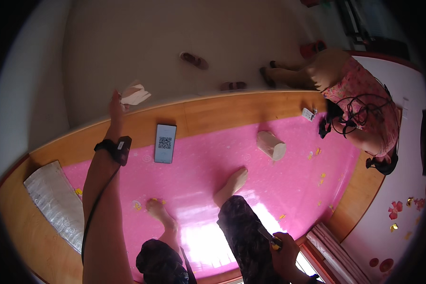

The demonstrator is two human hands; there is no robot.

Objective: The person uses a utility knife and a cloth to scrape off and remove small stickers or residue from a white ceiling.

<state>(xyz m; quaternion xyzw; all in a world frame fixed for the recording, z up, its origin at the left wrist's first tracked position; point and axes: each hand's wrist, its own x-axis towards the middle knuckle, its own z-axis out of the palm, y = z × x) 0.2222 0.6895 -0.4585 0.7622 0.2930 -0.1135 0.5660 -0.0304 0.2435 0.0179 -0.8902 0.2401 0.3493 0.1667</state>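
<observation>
My left hand [120,103] is stretched out at the upper left, past the wooden edge, holding a crumpled pale piece of paper or cloth [136,95]. A dark device is strapped to that wrist. At the lower right my right hand [285,250] grips a tool with a yellow and black handle [276,243] and a narrow metal end; its exact kind cannot be told. It lies beside my right leg. A phone [165,143] showing a printed-style code rests partly on the wood and partly on the pink sheet. A pale roll [271,145] lies farther right on the sheet.
Pink patterned sheeting [206,156] covers the platform with a wooden border [213,108]. A silvery folded mat [55,198] lies left. Another person [367,106] leans over the right side near black cables [362,106] and a small white item [308,114]. Slippers [194,60] lie on the floor.
</observation>
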